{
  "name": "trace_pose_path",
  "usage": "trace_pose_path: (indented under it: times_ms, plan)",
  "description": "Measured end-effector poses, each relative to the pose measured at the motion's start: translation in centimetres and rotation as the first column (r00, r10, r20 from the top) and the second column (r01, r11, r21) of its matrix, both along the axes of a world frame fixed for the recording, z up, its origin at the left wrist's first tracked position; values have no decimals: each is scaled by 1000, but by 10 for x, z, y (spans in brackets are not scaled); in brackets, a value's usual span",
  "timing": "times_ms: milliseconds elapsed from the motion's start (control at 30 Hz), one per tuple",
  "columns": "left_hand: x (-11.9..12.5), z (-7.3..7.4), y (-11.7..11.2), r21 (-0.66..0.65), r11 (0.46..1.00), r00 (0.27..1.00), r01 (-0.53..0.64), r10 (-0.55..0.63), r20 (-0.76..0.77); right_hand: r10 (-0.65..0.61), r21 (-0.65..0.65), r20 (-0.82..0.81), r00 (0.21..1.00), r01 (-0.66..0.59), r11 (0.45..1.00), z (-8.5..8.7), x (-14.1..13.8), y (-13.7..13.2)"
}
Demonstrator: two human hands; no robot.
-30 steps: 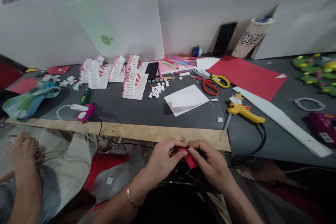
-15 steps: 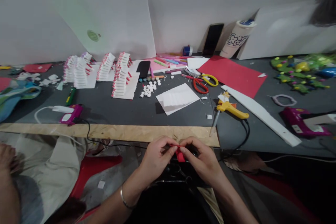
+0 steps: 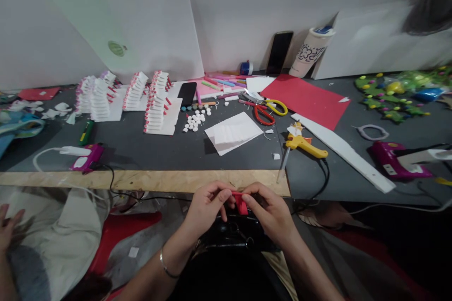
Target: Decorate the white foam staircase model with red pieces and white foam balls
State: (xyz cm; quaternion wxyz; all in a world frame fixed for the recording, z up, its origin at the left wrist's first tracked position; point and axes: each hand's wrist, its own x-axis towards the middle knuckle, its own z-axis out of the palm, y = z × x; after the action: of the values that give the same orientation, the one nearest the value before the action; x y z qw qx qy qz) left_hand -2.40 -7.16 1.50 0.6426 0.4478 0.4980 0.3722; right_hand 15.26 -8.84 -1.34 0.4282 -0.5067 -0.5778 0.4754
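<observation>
Just below the table's wooden front edge (image 3: 148, 179), my left hand (image 3: 206, 207) and my right hand (image 3: 270, 211) meet over my lap. Both pinch a small red piece of paper (image 3: 241, 202) between thumbs and fingertips; it looks folded or rolled. A metal bangle sits on my left wrist. A dark bag with a metal ring lies under the hands. On the table beyond lie a folded white sheet (image 3: 233, 132) and a yellow glue gun (image 3: 303, 145).
Rows of white-and-pink paper rolls (image 3: 155, 103), small white pellets (image 3: 194, 120), scissors (image 3: 264, 112), a red sheet (image 3: 305, 99), markers, two phones, a cup and purple glue guns (image 3: 391, 160) cover the grey table. Another person's hand (image 3: 9, 228) shows at lower left.
The view has shifted right, so the table's things slid left. My hands stayed together on the red paper, which now looks more tightly bunched. The other person's hand moved toward the left edge.
</observation>
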Motion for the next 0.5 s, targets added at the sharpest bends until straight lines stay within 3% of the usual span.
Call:
trace_pose_path:
  times_ms: [233, 500]
  plan:
    - [3, -6, 1, -43, 999, 999, -10, 12, 43, -21, 10, 65, 998, 21, 1000, 3, 1, 0]
    - [3, -8, 3, 80, 996, 996, 32, -26, -83, -27, -26, 52, 998, 29, 999, 0, 3, -2]
